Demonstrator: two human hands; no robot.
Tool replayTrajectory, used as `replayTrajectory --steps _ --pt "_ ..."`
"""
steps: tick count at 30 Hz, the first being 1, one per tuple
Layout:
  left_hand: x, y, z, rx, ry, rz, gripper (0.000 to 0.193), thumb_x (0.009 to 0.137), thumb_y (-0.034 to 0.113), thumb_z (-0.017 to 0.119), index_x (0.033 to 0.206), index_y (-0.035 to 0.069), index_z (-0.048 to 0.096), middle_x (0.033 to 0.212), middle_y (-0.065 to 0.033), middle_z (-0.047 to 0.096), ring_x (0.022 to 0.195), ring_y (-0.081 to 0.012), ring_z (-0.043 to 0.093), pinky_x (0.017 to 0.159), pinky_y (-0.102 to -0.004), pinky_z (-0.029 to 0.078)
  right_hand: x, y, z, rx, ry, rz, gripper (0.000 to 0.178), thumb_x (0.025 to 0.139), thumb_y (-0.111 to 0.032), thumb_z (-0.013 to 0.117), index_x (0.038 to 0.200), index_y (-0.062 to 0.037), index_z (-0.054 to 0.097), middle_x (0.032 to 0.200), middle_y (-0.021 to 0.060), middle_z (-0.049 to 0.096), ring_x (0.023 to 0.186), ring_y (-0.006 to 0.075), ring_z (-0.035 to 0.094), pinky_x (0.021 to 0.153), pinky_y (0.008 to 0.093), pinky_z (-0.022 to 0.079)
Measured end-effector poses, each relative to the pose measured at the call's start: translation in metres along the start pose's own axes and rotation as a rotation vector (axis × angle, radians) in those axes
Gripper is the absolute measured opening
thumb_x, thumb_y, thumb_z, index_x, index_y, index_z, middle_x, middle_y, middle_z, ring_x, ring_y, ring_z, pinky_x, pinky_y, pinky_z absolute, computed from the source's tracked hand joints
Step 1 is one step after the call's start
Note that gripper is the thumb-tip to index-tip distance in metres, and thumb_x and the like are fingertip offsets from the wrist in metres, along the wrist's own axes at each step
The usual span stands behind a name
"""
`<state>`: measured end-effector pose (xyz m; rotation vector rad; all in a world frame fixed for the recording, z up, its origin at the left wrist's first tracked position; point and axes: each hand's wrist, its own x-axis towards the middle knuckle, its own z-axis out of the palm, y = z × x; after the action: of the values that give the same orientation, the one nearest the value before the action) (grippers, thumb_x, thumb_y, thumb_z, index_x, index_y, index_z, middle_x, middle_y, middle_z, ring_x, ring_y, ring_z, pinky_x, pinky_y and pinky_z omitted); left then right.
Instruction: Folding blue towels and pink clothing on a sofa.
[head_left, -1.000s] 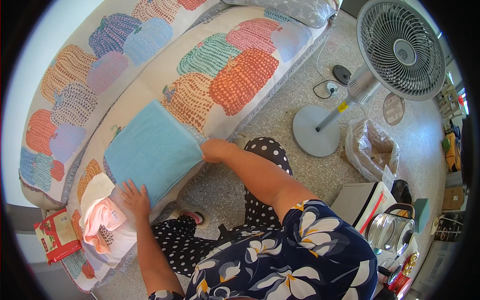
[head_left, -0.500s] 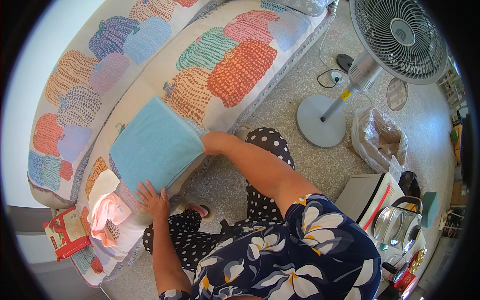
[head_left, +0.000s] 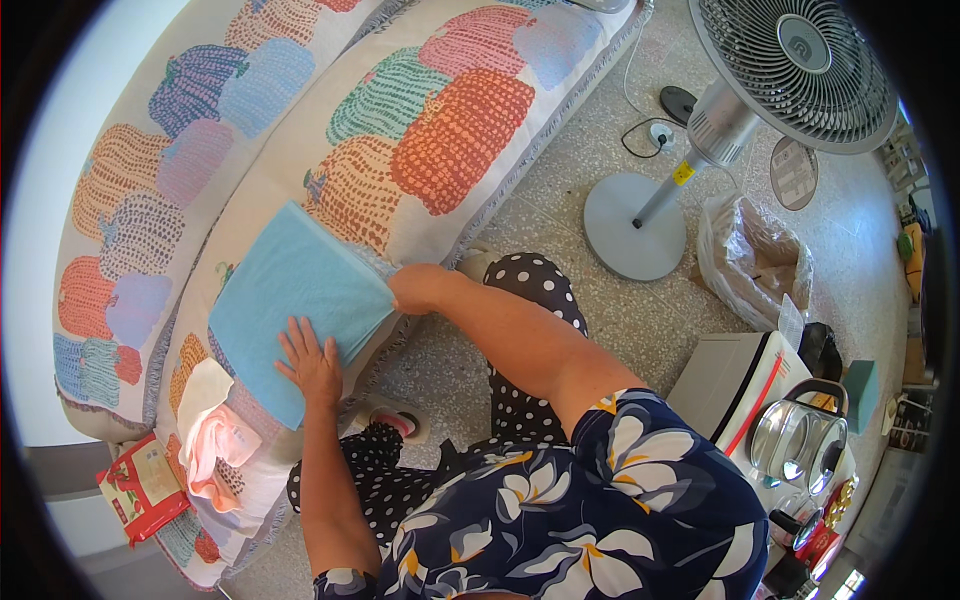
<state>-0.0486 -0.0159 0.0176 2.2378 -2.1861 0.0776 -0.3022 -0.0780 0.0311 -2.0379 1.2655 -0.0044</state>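
Note:
A light blue folded towel (head_left: 290,280) lies on the seat of a sofa covered with a pumpkin-patterned cloth (head_left: 460,140). My left hand (head_left: 312,362) rests flat on the near part of the towel, its fingers spread. At the towel's right corner my right hand (head_left: 416,288) is closed on the edge, and its fingertips are partly hidden. A crumpled peach and cream cloth (head_left: 218,438) lies just left of the towel, apart from both hands.
A red and cream package (head_left: 146,488) sits at the sofa's left end. On the speckled floor at right stand a grey fan (head_left: 635,226) and a bin lined with clear plastic (head_left: 750,265). A glass kettle (head_left: 797,440) is on a crowded surface at lower right.
My left hand has slid from the towel's near edge farther onto its top. My right hand keeps its hold on the corner. The whole view has shifted slightly.

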Motion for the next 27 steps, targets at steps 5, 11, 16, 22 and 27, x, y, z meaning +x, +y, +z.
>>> replayTrajectory --steps 5,11,16,22,27 --pt "0.035 0.015 -0.002 0.036 0.011 0.042 0.060 0.091 0.044 0.036 0.141 0.015 0.022 0.149 -0.0040 0.012 0.137 -0.0296 0.008 0.103 -0.0601 0.002 0.001 0.004 0.002 0.026 0.013 0.001 0.033 0.081 -0.026 0.054 0.094 0.0033 0.061 0.098 0.0213 0.061 0.093 0.0354 0.059 0.080 0.0437 0.046" --pt "0.076 0.028 -0.001 0.086 -0.026 0.024 0.059 0.091 0.048 0.034 0.141 0.019 0.022 0.149 0.0001 0.013 0.137 -0.0275 0.010 0.103 -0.0601 0.006 0.003 0.001 0.003 0.088 0.034 0.015 0.027 0.080 -0.022 0.053 0.093 0.0000 0.062 0.094 0.0213 0.062 0.089 0.0357 0.060 0.077 0.0442 0.047" --pt "0.110 0.045 -0.004 0.078 -0.012 -0.004 0.058 0.091 0.051 0.031 0.141 0.022 0.024 0.148 0.0011 0.016 0.136 -0.0274 0.011 0.102 -0.0616 0.007 0.001 0.000 0.002 0.065 0.037 0.004 0.022 0.077 -0.017 0.054 0.090 -0.0015 0.063 0.091 0.0199 0.063 0.087 0.0340 0.061 0.074 0.0435 0.048" --pt "0.152 0.045 0.007 0.071 0.008 -0.043 0.058 0.091 0.053 0.030 0.140 0.024 0.025 0.148 0.0011 0.017 0.136 -0.0273 0.013 0.100 -0.0641 0.009 -0.005 -0.002 -0.006 0.123 0.028 -0.023 0.021 0.076 -0.015 0.054 0.089 -0.0018 0.063 0.089 0.0188 0.064 0.086 0.0336 0.062 0.073 0.0428 0.048" --pt "0.184 0.049 0.007 0.134 -0.025 -0.096 0.060 0.089 0.058 0.028 0.140 0.027 0.024 0.148 0.0040 0.017 0.136 -0.0263 0.014 0.099 -0.0649 0.011 0.007 -0.004 0.004 0.116 0.021 0.019 0.020 0.075 -0.015 0.054 0.088 -0.0027 0.063 0.088 0.0185 0.064 0.085 0.0337 0.062 0.072 0.0429 0.048"
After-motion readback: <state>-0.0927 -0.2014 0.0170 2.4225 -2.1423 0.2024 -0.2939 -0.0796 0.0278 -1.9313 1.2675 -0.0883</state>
